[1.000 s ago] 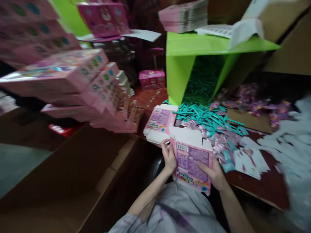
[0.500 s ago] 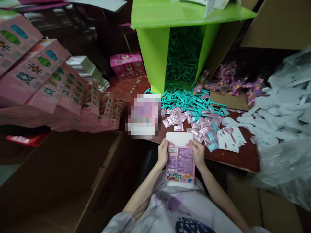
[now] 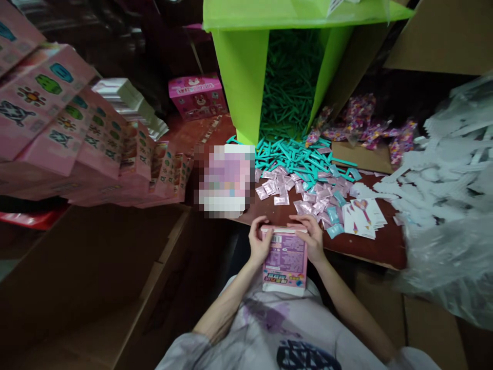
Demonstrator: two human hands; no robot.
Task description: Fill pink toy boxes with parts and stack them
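Observation:
I hold a small pink carton (image 3: pixel 285 262) upright against my lap, its printed back with a barcode facing me. My left hand (image 3: pixel 259 242) grips its left side and my right hand (image 3: pixel 311 237) its right side, with the fingers of both pressing along the top edge where the flap is folded down. Just beyond the carton lie small pink sachets (image 3: pixel 292 191), teal sticks (image 3: pixel 304 156) and a few printed cards (image 3: pixel 364 218) on the dark red table (image 3: pixel 370 245).
A green box (image 3: pixel 246 77) on its side spills teal sticks. A stack of flat cartons (image 3: pixel 225 182) sits left of the sachets. Finished pink boxes (image 3: pixel 77 133) pile up at left, above a brown cardboard box (image 3: pixel 96 277). White paper strips in plastic (image 3: pixel 450 205) fill the right.
The carton's white top flap, which stood open half a second ago, is folded down under my fingers. The view has swung from the left to face the table.

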